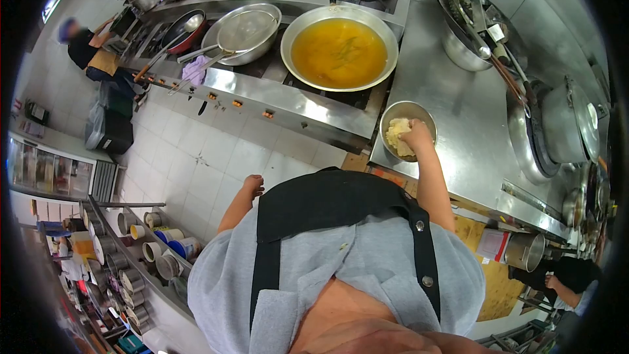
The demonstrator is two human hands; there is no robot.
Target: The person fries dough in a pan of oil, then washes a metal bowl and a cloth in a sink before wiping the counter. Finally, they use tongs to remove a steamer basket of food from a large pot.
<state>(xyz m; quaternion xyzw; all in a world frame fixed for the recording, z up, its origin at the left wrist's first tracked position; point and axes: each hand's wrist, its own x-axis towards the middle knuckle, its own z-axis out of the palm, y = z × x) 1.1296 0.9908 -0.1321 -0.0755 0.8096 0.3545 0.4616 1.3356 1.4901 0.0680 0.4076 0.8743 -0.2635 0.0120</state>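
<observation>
A metal bowl (428, 115) stands near the corner of the steel counter, with a pale yellow, crumbly mass (397, 131) inside. My right hand (417, 135) reaches into this bowl, its fingers bent against the mass; the fingertips are partly hidden. Low over the floor, left of my apron, my left hand (253, 185) hangs with its fingers loosely curled, touching nothing visible. A wide pan (288, 39) of yellow-orange liquid sits on the stove beyond the bowl, with green strips in the liquid.
Strainers over a bowl (246, 29), a purple cloth (194, 71) and a red pan (190, 40) line the stove's left. Utensils in a bowl (464, 56) and a large pot (569, 124) occupy the right counter. One person (98, 52) stands far left; another (570, 285) is lower right.
</observation>
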